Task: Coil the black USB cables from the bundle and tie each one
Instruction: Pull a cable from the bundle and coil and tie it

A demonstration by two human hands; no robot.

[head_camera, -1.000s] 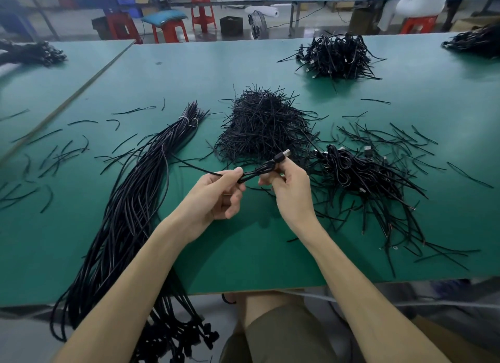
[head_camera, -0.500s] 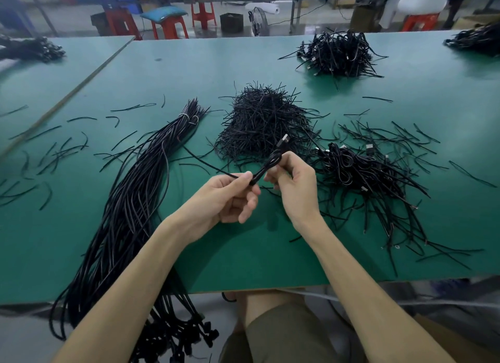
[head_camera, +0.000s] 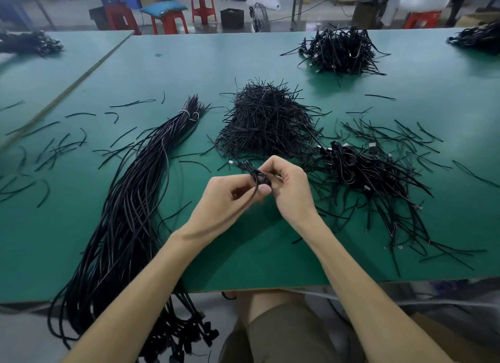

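Head camera: your left hand and right hand meet above the green table. Both pinch one black USB cable, wound into a small coil between your fingertips, its plug poking out to the left. The long bundle lies at your left, trailing off the near edge. The pile of ties sits just beyond your hands, and the heap of coiled cables lies to the right.

Bare desk lies between the long cable bundle left and coiled cables right.
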